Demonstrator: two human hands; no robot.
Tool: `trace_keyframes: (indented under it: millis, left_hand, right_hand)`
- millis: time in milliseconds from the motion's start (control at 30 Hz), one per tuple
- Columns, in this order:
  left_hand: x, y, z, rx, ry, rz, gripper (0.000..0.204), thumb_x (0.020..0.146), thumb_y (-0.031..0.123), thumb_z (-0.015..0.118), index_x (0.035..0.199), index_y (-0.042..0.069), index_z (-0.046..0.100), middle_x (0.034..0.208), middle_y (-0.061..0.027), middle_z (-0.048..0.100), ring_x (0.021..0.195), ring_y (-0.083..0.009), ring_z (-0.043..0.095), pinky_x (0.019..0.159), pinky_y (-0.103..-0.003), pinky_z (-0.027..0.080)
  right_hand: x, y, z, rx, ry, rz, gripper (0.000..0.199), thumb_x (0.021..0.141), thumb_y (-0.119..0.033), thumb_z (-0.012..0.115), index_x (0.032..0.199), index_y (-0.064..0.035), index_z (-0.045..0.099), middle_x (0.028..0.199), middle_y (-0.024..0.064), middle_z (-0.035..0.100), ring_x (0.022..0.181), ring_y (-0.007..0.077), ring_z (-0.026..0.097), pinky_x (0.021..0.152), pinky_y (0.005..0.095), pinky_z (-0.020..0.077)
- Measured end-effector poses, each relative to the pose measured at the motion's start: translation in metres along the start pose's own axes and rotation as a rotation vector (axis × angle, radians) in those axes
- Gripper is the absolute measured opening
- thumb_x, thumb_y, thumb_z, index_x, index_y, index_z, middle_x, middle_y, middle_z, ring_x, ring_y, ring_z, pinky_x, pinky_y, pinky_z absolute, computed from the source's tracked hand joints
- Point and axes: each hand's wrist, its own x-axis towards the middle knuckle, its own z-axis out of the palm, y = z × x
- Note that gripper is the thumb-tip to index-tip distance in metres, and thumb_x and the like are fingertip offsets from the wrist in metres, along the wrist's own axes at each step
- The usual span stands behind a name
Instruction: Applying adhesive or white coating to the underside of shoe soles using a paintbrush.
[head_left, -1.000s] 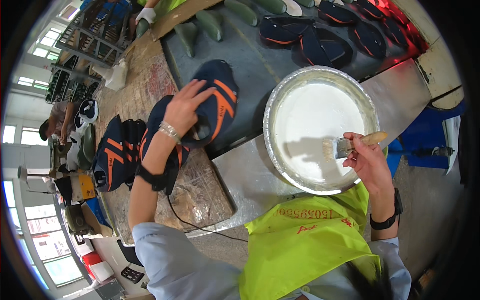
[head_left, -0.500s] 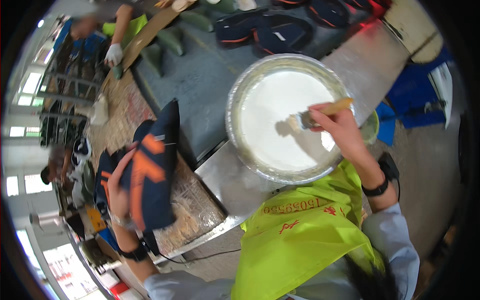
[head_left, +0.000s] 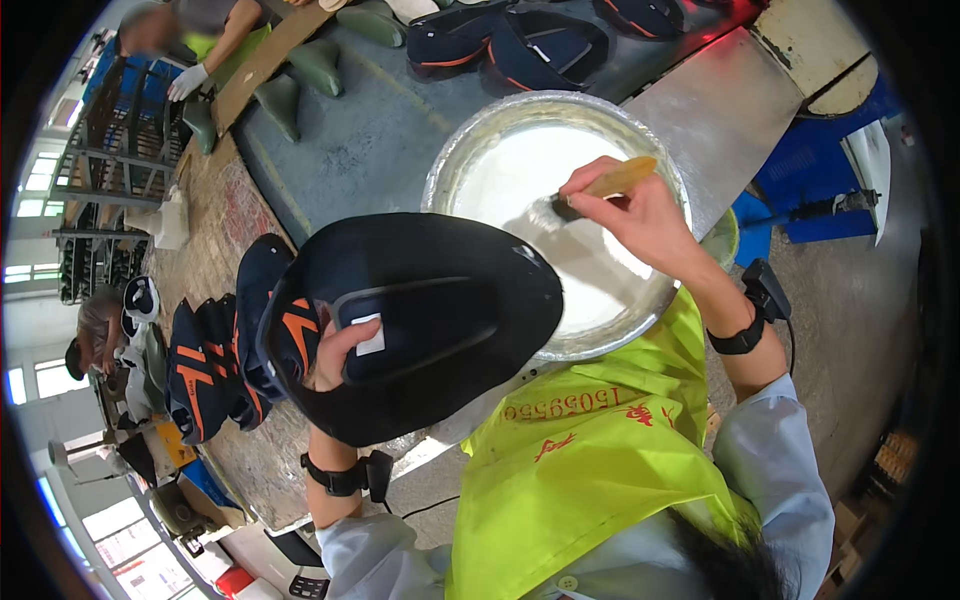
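Observation:
In my left hand is a dark navy shoe upper, turned so its black underside faces up. My thumb lies on the upper near a small white label; the other fingers are mostly hidden beneath it. The upper's tip overlaps the left rim of a metal bowl of white liquid. Above that liquid, my right hand grips a brush by its wooden handle. Its whitish bristles point down and left, at or just over the surface; contact cannot be told.
More navy uppers with orange stripes stand on the worn board at left. Others lie on the grey belt with green shoe lasts. A co-worker's gloved hand is at the far left. Blue bins stand at right.
My left hand has taken one upper from the group at left, brought it right toward the bowl and turned its underside up. The brush stays over the liquid, its handle raised slightly.

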Motion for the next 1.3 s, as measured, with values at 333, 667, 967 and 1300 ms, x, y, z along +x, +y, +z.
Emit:
trace_keyframes:
  millis: [333,667,967,1300]
  left_hand:
    - [0.013,-0.006,0.043,-0.024,-0.191,-0.216,0.037,0.08,0.003,0.058,0.117,-0.001,0.06,0.111,-0.0075,0.065,0.105,-0.0169,0.061,0.093,-0.028,0.046]
    - [0.016,0.012,0.012,0.452,-0.099,0.062,0.027,0.082,0.011,0.059,0.105,0.001,0.065,0.104,-0.008,0.067,0.096,-0.0185,0.064,0.09,-0.029,0.046]
    - [0.003,0.011,0.016,0.348,0.399,-0.127,0.029,0.078,0.015,0.062,0.105,0.002,0.065,0.089,-0.0031,0.066,0.081,-0.0151,0.064,0.074,-0.026,0.051]
    - [0.0,-0.012,0.05,0.846,0.505,0.344,0.041,0.09,0.013,0.062,0.128,0.001,0.056,0.109,-0.0045,0.064,0.096,-0.0156,0.06,0.087,-0.027,0.045]
  right_hand:
    - [0.015,-0.033,0.042,0.1,-0.116,-0.193,0.008,0.085,-0.003,0.067,0.092,-0.0013,0.068,0.098,0.0046,0.063,0.089,0.0136,0.06,0.08,0.0268,0.0476]
    - [-0.007,-0.01,-0.004,-0.076,-0.174,0.009,0.009,0.086,-0.004,0.066,0.094,0.0,0.066,0.096,0.0057,0.062,0.086,0.0148,0.061,0.077,0.0273,0.0485]
    - [-0.015,-0.02,0.006,-0.176,0.055,-0.195,0.012,0.086,-0.005,0.067,0.097,-0.0004,0.065,0.103,0.0074,0.057,0.084,0.0163,0.063,0.073,0.0276,0.0536]
    - [-0.037,0.011,0.052,0.383,0.481,0.272,0.021,0.089,-0.011,0.067,0.1,0.0072,0.063,0.091,0.0109,0.067,0.08,0.0134,0.065,0.072,0.0247,0.0542]
